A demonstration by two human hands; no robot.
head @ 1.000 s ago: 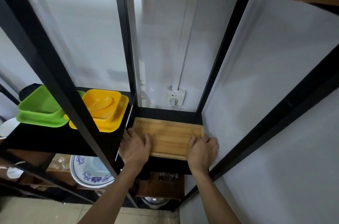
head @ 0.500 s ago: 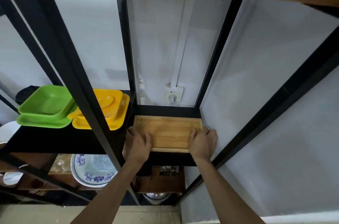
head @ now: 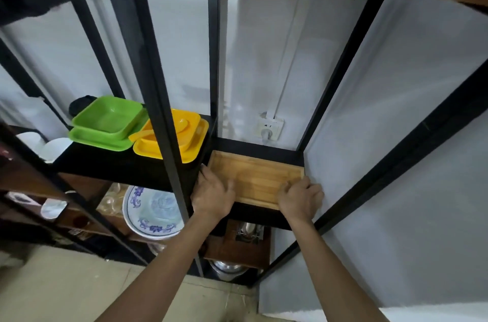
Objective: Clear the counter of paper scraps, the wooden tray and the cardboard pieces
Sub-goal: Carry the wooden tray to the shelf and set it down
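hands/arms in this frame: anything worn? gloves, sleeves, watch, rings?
Nothing worn that shows. The left hand and the right hand are bare, no gloves. Both forearms are uncovered down to the frame's bottom edge, no sleeve in view, no watch or band at either wrist. Rings: none visible, though the fingers are slightly blurred.

green dishes (head: 108, 123), yellow dishes (head: 171, 139), patterned plate (head: 153, 212)

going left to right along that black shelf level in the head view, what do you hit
green square plastic dish set → yellow square plastic dish set → left hand → rectangular wooden tray → right hand
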